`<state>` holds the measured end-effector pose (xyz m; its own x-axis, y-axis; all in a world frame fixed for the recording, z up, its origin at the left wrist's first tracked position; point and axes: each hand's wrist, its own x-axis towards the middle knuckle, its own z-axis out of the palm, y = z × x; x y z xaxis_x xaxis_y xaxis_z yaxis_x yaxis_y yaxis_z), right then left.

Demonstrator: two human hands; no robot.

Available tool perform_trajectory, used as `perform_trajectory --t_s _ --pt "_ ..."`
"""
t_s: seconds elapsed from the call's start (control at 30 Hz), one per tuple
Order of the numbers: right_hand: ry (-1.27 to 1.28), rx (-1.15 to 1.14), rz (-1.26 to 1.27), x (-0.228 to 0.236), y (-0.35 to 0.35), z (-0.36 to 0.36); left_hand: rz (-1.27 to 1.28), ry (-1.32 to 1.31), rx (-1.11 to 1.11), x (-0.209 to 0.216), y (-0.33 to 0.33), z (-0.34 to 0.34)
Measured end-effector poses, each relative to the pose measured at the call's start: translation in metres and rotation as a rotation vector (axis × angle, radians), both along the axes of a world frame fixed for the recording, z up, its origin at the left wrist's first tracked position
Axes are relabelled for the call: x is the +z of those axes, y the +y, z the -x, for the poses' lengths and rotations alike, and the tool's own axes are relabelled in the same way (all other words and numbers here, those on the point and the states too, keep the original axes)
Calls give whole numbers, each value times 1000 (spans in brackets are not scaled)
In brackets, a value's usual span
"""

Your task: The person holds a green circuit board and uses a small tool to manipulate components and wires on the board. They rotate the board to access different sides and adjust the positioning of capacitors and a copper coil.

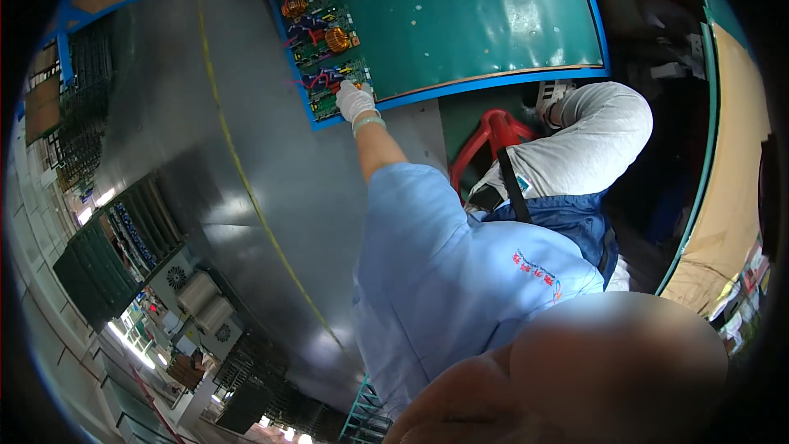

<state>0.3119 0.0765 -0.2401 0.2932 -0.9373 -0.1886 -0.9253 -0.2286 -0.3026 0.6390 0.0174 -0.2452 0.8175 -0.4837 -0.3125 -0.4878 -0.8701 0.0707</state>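
My left hand point(357, 102), in a white glove with a pale green band at the wrist, reaches up to the near left corner of a green-topped table point(468, 29). Its fingers curl over the edge of a green circuit board point(355, 72) with red and purple wires. Whatever they pinch is too small and hidden to make out. Beyond that board stand more circuit boards with copper coils point(337, 39) along the table's left side. Others line its far side. My right hand does not show.
A raised blue rim point(493, 85) frames the table. Below it is a red stool point(496, 127), beside my bent leg in grey trousers. Brown cardboard point(713, 173) lines the right. A yellow line point(246, 181) crosses the grey floor at left. Dark racks point(119, 255) stand farther off.
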Motion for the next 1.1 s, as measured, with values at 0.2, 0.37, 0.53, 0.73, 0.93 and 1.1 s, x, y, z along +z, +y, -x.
perform_trajectory --t_s 0.2,0.37,0.53,0.73,0.93,1.1 --pt "297 -441 137 122 131 330 193 -28 -46 -3 9 10" --pt "536 -760 230 201 259 492 89 20 -105 6 -13 11" --pt "677 -850 287 247 305 575 17 -40 -10 -9 8 8" --pt "760 -871 318 252 353 587 149 -30 -36 6 -1 22" --pt "1138 -758 24 229 344 520 490 -242 -149 34 -9 50" --pt "-59 -1326 724 260 274 486 706 -237 -167 26 -6 132"
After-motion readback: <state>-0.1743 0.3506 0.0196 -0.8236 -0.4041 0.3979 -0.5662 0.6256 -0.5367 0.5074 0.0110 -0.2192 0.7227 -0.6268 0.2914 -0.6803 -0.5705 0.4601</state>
